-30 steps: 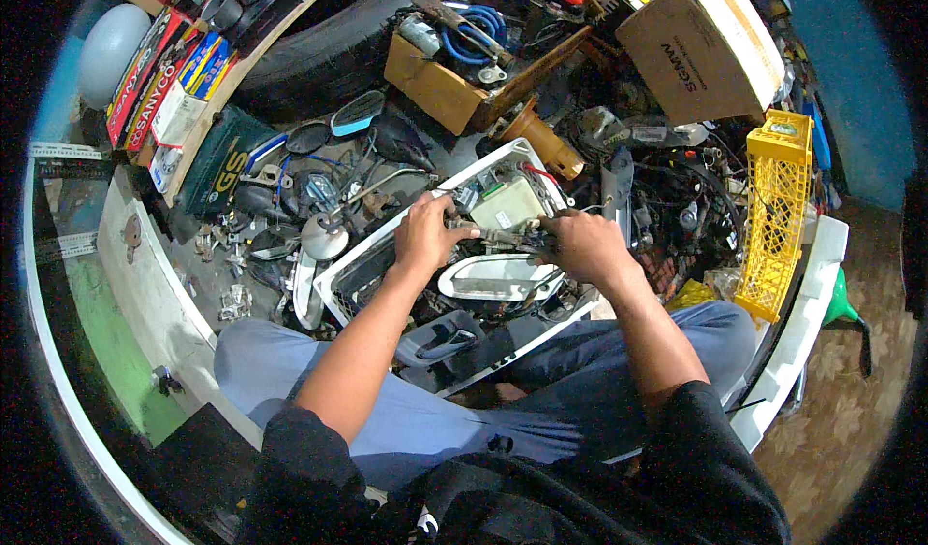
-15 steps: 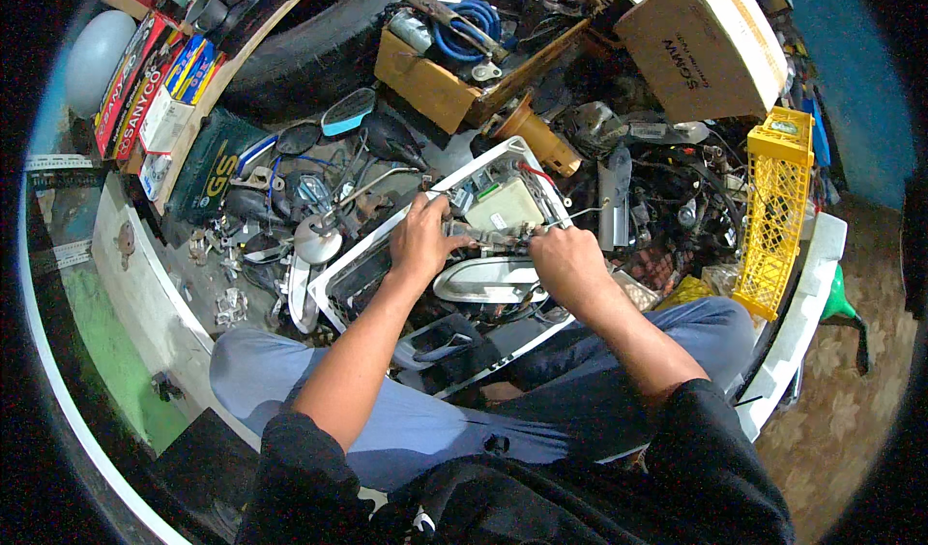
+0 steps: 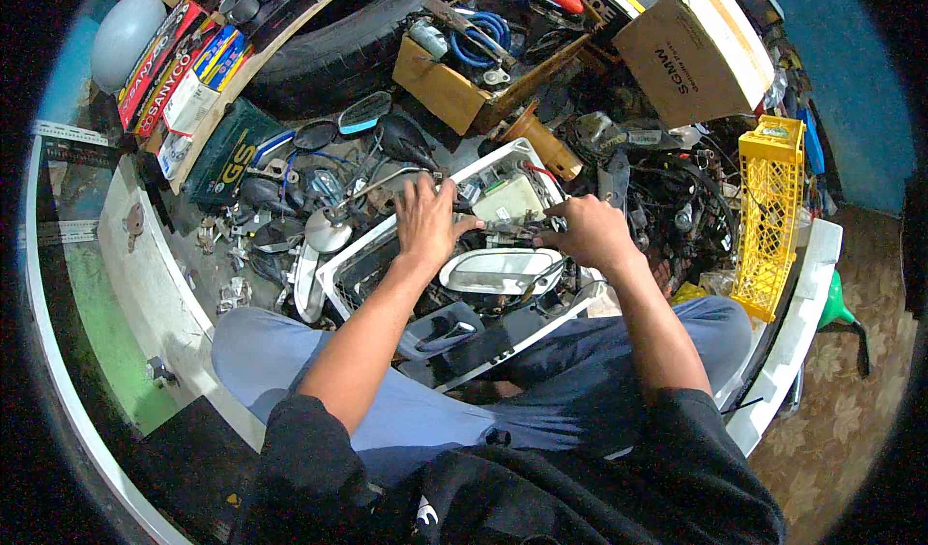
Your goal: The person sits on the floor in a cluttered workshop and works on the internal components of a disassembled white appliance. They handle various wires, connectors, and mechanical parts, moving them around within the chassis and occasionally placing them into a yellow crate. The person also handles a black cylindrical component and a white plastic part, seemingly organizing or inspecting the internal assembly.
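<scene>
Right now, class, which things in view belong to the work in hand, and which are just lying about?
In the work:
right hand, holding a metal part
left hand, open nearby
white crate beneath

Lying about:
yellow crate
tyre
green funnel

The basket rim [image 3: 523, 147] and oval casing [image 3: 498, 272] are white; the lattice crate [image 3: 770, 218] is yellow; the trousers [image 3: 416, 424] blue-grey; the shirt [image 3: 580, 497] black; the floor [image 3: 807, 448] brown, leaf-patterned.
</scene>
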A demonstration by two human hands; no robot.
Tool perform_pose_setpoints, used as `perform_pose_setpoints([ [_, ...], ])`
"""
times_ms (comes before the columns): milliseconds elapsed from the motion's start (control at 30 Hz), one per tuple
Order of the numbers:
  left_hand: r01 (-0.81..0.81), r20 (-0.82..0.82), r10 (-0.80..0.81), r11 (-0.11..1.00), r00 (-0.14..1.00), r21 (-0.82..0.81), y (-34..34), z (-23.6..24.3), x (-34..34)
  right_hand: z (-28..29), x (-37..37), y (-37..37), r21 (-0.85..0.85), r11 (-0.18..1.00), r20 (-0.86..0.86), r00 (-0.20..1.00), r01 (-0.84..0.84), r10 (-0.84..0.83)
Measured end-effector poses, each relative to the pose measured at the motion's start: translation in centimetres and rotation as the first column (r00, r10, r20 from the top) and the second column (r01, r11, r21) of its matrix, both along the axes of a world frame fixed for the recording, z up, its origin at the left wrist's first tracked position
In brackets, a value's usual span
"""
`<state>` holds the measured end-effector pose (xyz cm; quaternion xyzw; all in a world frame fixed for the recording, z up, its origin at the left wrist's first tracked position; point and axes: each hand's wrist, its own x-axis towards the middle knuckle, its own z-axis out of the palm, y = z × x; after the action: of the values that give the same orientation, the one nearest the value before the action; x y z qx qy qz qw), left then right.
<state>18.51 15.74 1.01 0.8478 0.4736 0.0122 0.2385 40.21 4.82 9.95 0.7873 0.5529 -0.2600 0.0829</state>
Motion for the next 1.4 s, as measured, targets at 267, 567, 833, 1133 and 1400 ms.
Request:
perform_pose_setpoints([
  [267, -0.152, -0.069, 0.143, 0.977, 0.987, -0.152, -0.6, -1.6, 0.0, -3.9, -0.9, -0.3, 0.001, 1.000, 0.161, 0.987, -0.002, 0.002],
  [567, -0.183, -0.096, 0.169, 0.967, 0.981, -0.175, -0.7, -2.2, -0.1, -3.6, -0.6, -0.1, 0.076, 0.994, 0.061, 0.994, 0.085, -0.089],
  [833, -0.166, -0.024, 0.164, 0.975, 0.986, -0.148, -1.7, -1.1, -1.3, -3.2, -1.1, 0.8, 0.169, 0.985, 0.156, 0.988, -0.024, -0.003],
  [1133, -0.329, 0.110, 0.331, 0.944, 0.937, -0.037, -2.5, -0.4, -8.5, -0.5, -3.1, 4.8, 0.252, 0.968, -0.074, 0.997, -0.004, 0.023],
  [1400, -0.458, 0.199, 0.462, 0.886, 0.864, -0.069, -3.1, -0.8, -13.1, -7.4, -3.9, 7.3, 0.186, 0.971, -0.083, 0.982, -0.151, 0.169],
])
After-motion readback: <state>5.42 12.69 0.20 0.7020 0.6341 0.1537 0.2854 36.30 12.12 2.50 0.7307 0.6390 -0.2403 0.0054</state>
